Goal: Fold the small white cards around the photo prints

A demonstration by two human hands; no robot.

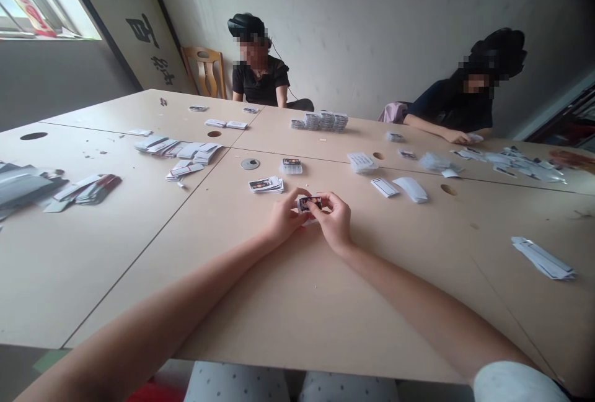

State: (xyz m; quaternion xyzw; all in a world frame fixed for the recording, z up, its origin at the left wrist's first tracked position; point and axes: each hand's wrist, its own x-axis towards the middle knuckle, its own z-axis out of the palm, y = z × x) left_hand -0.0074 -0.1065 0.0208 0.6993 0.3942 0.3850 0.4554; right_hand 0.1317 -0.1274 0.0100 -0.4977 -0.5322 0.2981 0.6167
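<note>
In the head view my left hand [284, 216] and my right hand [335, 221] meet over the table. Between them is a small box with a dark printed card [304, 204] on top; pale, clear-looking plastic shows beneath it. Fingers of both hands close around its sides, and my right thumb lies across the card. Just beyond my left hand lies a fanned stack of printed cards [266, 185]. Behind that stands a clear plastic box [291, 166] with a similar dark card on top. The underside of the held box is hidden by my fingers.
Rows of stacked small boxes [325, 121] stand further back. Clear boxes [362, 163] and white card pieces [409, 190] lie right of my hands. Paper strips [186, 149] spread leftward, others [543, 258] far right. Two people [260, 77] [449, 104] sit across the table [223, 303].
</note>
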